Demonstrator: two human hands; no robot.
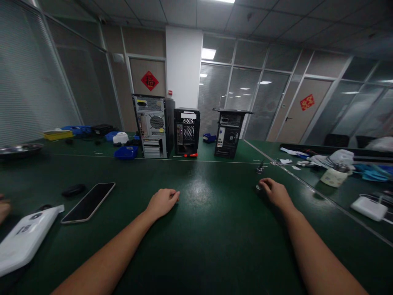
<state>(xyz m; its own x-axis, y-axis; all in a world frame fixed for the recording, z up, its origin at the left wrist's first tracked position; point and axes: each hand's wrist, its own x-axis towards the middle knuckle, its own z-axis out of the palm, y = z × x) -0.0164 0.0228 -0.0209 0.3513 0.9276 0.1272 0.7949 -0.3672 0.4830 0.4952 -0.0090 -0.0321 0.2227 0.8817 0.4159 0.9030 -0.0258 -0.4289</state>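
Both my forearms reach out over a dark green table. My left hand rests knuckles-up on the table with its fingers curled under; nothing shows in it. My right hand lies further right, its fingers bent down onto a small dark object at its fingertips. A small metal part stands just beyond that hand. A black phone lies flat to the left of my left hand.
Three computer cases stand at the table's far side, with a red-handled screwdriver and blue trays near them. A white device lies at front left. Clutter and a white box sit on the right.
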